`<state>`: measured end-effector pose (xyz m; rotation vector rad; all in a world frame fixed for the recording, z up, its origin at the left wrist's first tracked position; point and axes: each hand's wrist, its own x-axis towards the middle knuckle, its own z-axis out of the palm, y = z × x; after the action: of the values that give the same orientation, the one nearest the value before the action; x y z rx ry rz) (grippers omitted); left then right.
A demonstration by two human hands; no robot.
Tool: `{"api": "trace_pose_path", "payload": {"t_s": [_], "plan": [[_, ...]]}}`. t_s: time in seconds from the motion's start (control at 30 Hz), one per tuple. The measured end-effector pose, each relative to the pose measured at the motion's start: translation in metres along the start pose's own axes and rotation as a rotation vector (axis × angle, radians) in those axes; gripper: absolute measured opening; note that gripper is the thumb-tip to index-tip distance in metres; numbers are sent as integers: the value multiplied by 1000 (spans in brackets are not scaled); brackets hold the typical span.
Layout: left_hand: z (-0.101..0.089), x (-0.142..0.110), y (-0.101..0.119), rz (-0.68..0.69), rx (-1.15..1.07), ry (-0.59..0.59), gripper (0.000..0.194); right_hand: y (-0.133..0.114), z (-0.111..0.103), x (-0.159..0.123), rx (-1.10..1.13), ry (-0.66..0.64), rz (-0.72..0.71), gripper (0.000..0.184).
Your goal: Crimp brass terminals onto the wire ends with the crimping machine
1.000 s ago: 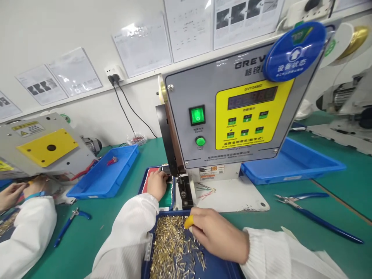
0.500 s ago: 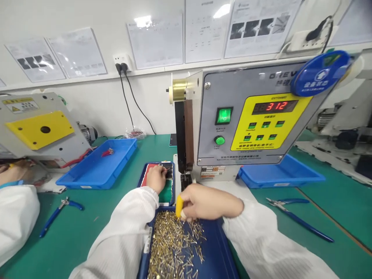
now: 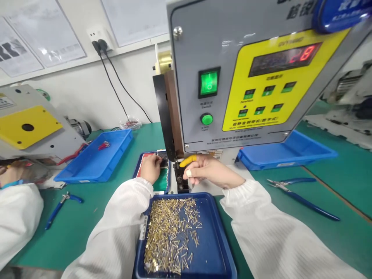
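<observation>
My right hand (image 3: 212, 170) is raised at the crimping head (image 3: 180, 174) of a grey terminal machine (image 3: 232, 85), with a yellow finger cot (image 3: 188, 159) on one finger. Whether its fingertips pinch anything is hidden. My left hand (image 3: 150, 168) rests over a small blue tray (image 3: 166, 182), close to the machine's left side, with its fingers near dark thin wires (image 3: 163, 162). Below both hands lies a blue tray (image 3: 212, 240) holding a scattered heap of brass terminals (image 3: 168, 236). Neither hand touches this heap.
Blue plastic bins (image 3: 95, 157) stand on the green bench at both sides, with red wires (image 3: 104, 145) in the left one. Blue-handled pliers (image 3: 302, 197) lie right. Another machine (image 3: 29, 128) stands left, where a co-worker's hand (image 3: 11, 172) works.
My right hand has risen from the terminal heap to the crimping head. The view has moved closer to the machine, and the terminal tray now shows whole.
</observation>
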<state>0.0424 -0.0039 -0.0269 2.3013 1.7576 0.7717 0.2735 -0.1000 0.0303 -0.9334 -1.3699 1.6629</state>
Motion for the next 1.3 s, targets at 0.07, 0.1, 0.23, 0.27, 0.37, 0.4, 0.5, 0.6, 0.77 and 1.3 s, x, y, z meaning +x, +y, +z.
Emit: {"api": "trace_pose_path", "payload": {"t_s": [0.07, 0.1, 0.23, 0.27, 0.37, 0.4, 0.5, 0.6, 0.77, 1.3], "plan": [[-3, -4, 3, 45, 43, 50, 14, -1, 1, 1, 8, 21, 0, 16], [-6, -6, 4, 71, 64, 82, 14, -1, 3, 1, 21, 44, -8, 16], [-16, -18, 16, 186, 64, 184, 16, 1, 10, 3, 15, 165, -61, 14], [-18, -21, 19, 217, 59, 202, 16, 2, 12, 4, -11, 191, -71, 14], [-23, -27, 29, 296, 41, 239, 17, 7, 17, 8, -64, 273, -119, 15], [-24, -28, 32, 316, 31, 245, 17, 9, 18, 10, -75, 299, -139, 17], [-26, -32, 36, 358, -20, 271, 17, 14, 21, 15, -106, 363, -181, 23], [-26, -35, 38, 406, -82, 312, 16, 17, 24, 18, -152, 396, -191, 30], [-29, -41, 42, 477, -137, 376, 15, 18, 24, 18, -263, 404, -161, 37], [-30, -45, 44, 545, -164, 408, 19, 24, 26, 21, -215, 405, -203, 40]]}}
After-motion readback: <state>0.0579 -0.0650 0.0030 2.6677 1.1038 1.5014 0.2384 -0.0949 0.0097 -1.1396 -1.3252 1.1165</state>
